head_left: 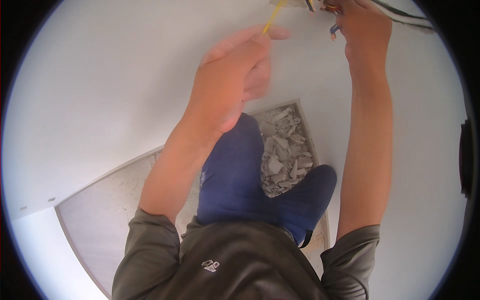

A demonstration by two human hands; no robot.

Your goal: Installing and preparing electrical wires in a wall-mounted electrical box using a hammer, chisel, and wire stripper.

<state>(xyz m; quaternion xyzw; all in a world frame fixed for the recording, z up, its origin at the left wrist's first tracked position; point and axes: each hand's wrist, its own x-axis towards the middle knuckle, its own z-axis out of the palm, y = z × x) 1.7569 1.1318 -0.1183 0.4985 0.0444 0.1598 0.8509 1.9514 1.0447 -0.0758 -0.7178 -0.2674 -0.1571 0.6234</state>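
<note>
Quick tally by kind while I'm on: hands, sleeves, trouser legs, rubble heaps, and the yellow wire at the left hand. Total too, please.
Hands: 2
Sleeves: 2
Trouser legs: 2
Rubble heap: 1
Yellow wire: 1
Total: 8
Other wires: too bunched to count, left out.

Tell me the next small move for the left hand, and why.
Probably ease the yellow wire toward the right hand: the left hand pinches it, apart from the blue wire with its bare copper end beside the right hand.
</note>
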